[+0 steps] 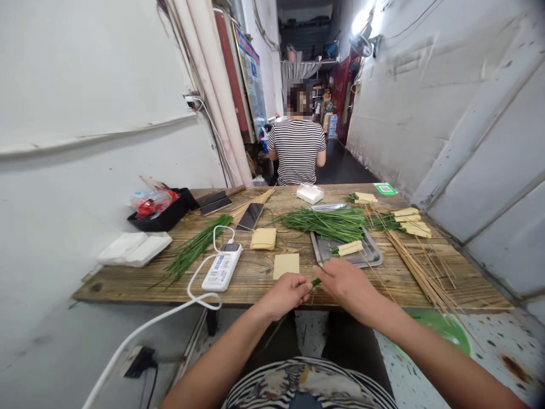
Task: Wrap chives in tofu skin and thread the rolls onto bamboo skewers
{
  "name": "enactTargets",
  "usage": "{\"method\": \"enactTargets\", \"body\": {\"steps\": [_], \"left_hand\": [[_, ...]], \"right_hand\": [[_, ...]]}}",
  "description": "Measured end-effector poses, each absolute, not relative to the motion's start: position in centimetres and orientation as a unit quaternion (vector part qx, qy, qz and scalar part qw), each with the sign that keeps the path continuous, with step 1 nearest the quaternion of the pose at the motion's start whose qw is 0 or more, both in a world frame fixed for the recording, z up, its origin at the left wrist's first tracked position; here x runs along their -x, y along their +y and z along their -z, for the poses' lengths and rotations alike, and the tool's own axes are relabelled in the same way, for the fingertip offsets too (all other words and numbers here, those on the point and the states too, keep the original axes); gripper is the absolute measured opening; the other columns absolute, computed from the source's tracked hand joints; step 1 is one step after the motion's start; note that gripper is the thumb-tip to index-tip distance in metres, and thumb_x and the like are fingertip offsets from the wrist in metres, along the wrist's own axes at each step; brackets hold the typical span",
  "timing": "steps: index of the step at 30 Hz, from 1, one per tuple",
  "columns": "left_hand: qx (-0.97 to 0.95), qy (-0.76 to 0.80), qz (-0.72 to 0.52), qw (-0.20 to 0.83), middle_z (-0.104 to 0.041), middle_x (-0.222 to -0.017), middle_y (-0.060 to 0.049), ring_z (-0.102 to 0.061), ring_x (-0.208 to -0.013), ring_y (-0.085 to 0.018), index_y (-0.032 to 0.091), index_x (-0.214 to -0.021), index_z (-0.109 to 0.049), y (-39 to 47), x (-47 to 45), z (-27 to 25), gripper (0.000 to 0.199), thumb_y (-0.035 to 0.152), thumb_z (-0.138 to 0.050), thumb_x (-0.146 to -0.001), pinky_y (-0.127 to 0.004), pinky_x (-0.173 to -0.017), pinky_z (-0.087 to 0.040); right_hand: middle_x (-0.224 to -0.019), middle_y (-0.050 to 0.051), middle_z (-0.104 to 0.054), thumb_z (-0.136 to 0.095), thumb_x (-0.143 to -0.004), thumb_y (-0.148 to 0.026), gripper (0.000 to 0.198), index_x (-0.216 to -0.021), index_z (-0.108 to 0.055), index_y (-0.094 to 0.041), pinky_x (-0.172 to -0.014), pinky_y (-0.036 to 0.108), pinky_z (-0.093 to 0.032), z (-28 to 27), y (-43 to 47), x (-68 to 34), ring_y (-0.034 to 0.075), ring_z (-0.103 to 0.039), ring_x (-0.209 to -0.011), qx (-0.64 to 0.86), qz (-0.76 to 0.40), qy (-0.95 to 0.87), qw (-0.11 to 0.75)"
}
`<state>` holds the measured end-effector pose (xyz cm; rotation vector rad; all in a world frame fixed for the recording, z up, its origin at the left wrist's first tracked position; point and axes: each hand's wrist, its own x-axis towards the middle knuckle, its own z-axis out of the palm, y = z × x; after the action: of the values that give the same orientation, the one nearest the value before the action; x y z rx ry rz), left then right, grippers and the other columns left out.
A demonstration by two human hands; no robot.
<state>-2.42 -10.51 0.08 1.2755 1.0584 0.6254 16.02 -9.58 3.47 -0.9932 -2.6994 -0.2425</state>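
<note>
At the front edge of the table, my left hand [285, 296] pinches a few green chives [315, 282], whose ends hang below it. My right hand [348, 283] has its fingers closed on the other end of the chives, close beside the left. Just beyond the hands lies one square tofu sheet [286, 266], flat on the wood. A stack of the same sheets [263, 238] sits further left. The metal tray [374, 254] bears a heap of chives [326, 222] and a skewered tofu roll [349, 248].
On the right lie finished tofu rolls [415, 229] and bamboo skewers [415, 267]. A white power bank [222, 268] with a cable, a phone [250, 216], more chives [196, 247] and a black bin [164, 213] are on the left. Beyond the table is a person in stripes [297, 150].
</note>
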Motion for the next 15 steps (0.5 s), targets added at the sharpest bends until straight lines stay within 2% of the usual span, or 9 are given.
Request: {"method": "enactTargets", "body": {"steps": [3,5,9,15], "left_hand": [[-0.602,0.474,-0.251,0.592,-0.040,-0.052,0.005,-0.029,-0.046,-0.006,0.017,-0.059,-0.044,-10.6,2.6,-0.1,0.042,0.054,-0.056,-0.074,-0.022,-0.046,-0.018],[-0.617,0.478,-0.240,0.577,-0.039,-0.051,0.005,-0.030,-0.047,-0.007,0.017,-0.058,-0.045,-10.6,2.8,0.0,0.039,0.051,-0.054,-0.076,-0.022,-0.047,-0.019],[-0.640,0.482,-0.223,0.555,-0.040,-0.051,0.004,-0.031,-0.048,-0.009,0.017,-0.058,-0.047,-10.3,3.3,0.2,0.035,0.046,-0.050,-0.077,-0.022,-0.048,-0.021],[-0.666,0.492,-0.195,0.526,-0.040,-0.050,0.004,-0.031,-0.048,-0.009,0.017,-0.057,-0.049,-9.4,3.4,-0.3,0.030,0.041,-0.049,-0.076,-0.022,-0.047,-0.021]], "right_hand": [[-0.079,0.008,-0.062,-0.053,-0.087,-0.015,0.014,-0.079,-0.064,-0.014,-0.062,0.029,-0.035,-3.0,-9.3,-14.8,0.019,-0.054,-0.076,0.326,0.061,-0.943,0.017],[-0.079,0.010,-0.064,-0.053,-0.085,-0.011,0.014,-0.076,-0.064,-0.014,-0.060,0.029,-0.035,-2.9,-9.0,-14.5,0.020,-0.057,-0.077,0.325,0.047,-0.944,-0.022],[-0.083,0.010,-0.067,-0.051,-0.084,-0.009,0.015,-0.082,-0.066,-0.013,-0.060,0.027,-0.037,-3.8,-9.0,-14.6,0.020,-0.061,-0.077,0.323,0.001,-0.945,-0.042],[-0.087,0.012,-0.069,-0.062,-0.081,-0.027,0.017,-0.088,-0.066,-0.012,-0.064,0.027,-0.042,-5.2,-9.5,-14.0,0.023,-0.065,-0.080,0.370,-0.029,-0.927,-0.060]]}}
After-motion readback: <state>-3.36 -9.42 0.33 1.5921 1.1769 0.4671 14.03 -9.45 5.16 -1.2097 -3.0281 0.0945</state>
